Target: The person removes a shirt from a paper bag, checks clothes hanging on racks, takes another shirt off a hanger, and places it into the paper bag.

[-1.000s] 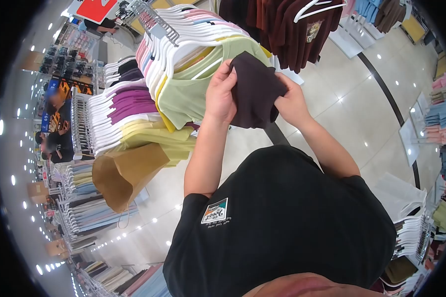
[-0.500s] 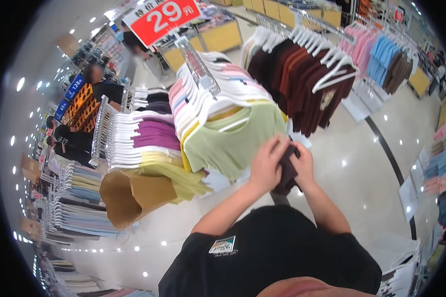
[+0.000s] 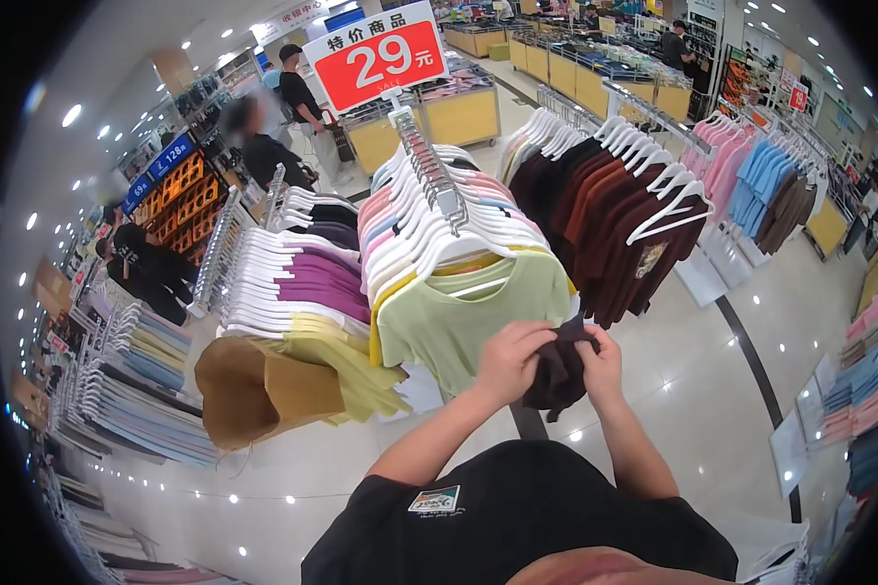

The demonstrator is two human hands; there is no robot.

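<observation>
A dark brown cloth (image 3: 556, 375) hangs bunched between my two hands, in front of my chest. My left hand (image 3: 513, 363) pinches its upper left edge, and my right hand (image 3: 601, 363) grips its upper right part. Just beyond my left hand, a light green shirt (image 3: 473, 317) hangs on a white hanger at the front of a rack. The cloth's lower end dangles loose and crumpled.
A red and white price sign (image 3: 380, 60) tops the middle rack. Dark maroon shirts (image 3: 605, 234) hang to the right. A brown paper bag (image 3: 298, 390) hangs by purple shirts (image 3: 322, 285) at left. People (image 3: 151, 273) stand beyond the racks.
The view has tilted up, showing more of the store. The cloth, earlier spread wider between my hands, is now bunched and appears lower in the view. Both hands still hold it.
</observation>
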